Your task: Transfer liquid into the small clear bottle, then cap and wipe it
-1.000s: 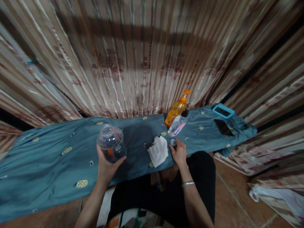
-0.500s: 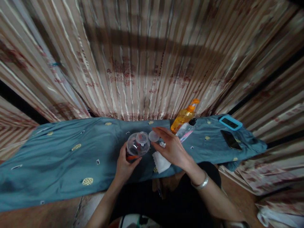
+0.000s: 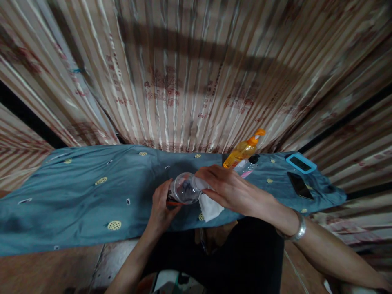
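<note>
My left hand [image 3: 161, 206] is wrapped round the side of a clear plastic bottle [image 3: 183, 191] with a wide body, a narrower neck and some orange low on it. The bottle leans so that its neck points right. In the fingers of my right hand [image 3: 234, 188] is a round translucent lid [image 3: 201, 183], right at the bottle's mouth. Whether the lid sits on the rim I cannot tell, as fingers cover part of it. Below my right hand lies a white cloth or tissue [image 3: 210, 208], partly hidden.
An orange pump bottle [image 3: 240, 155] and a clear pump bottle with a black top [image 3: 245, 166] stand behind my right hand. Farther right lie a blue-framed device [image 3: 301, 163] and a dark phone [image 3: 299, 185]. A teal cloth [image 3: 76, 204] covers the table; striped curtains [image 3: 190, 81] hang behind.
My right hand has brought the lid against the bottle's mouth, where a gap showed before. The bottle has tipped to the right. The whole view has shifted slightly.
</note>
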`<state>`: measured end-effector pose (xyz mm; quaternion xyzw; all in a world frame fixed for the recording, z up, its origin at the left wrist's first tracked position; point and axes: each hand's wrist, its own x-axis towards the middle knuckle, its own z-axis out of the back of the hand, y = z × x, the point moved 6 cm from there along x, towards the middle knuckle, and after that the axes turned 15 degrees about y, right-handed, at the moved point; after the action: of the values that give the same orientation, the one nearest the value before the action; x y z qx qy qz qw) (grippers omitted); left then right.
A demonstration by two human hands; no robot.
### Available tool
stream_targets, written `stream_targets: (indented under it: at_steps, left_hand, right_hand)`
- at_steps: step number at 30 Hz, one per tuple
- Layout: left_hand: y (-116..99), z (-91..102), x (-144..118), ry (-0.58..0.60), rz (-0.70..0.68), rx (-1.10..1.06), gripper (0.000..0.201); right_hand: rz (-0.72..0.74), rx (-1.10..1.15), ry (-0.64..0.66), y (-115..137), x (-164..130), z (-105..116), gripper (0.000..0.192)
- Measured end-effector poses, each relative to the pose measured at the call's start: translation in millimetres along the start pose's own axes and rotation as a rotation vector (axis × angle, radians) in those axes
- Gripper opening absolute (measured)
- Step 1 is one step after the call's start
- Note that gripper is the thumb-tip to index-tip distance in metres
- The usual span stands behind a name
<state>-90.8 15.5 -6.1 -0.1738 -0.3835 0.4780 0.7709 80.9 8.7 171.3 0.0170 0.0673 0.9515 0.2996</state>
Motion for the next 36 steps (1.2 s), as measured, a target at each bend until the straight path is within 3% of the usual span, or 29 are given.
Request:
stream_targets:
  at_steps: [5,9,15,21,24,31,34,36]
  left_hand:
    - [-3.4,-0.7,-1.0,-0.011,-0.045,0.056,0.076]
    - [-4.1,-1.7,-0.9,0.003,-0.029,0.056,0.077]
    - [-3.6,-4.2,-4.5,0.023,-0.027,0.048,0.078]
    - [-1.4,-6.1,-6.3,0.053,-0.020,0.043,0.078]
    - [-0.2,-6.4,-4.7,0.073,-0.027,0.049,0.078]
    - [4.5,-7.9,-0.8,0.088,-0.035,0.070,0.078]
    - [11.9,-5.0,0.6,0.082,0.035,0.013,0.075]
    - [18.9,0.6,2.2,0.047,0.100,-0.057,0.073]
  right_hand:
    - [0.014,-0.013,0.077,0.5,3.4,-2.4,0.025]
    - [-0.080,-0.036,0.109,-7.7,9.3,-9.8,0.022]
    - [-0.241,-0.033,0.119,-18.1,14.3,-14.1,0.046]
    - [-0.141,0.053,0.181,-8.2,4.8,-16.7,0.033]
    - [-0.216,0.098,0.189,-12.7,5.1,-23.0,0.023]
    - [-0.393,0.292,0.130,-29.8,2.2,-29.3,0.033]
    - [-0.438,0.442,0.082,-45.6,-10.7,-49.8,0.036]
    - [-0.551,0.501,0.025,-61.3,-22.5,-80.1,0.040]
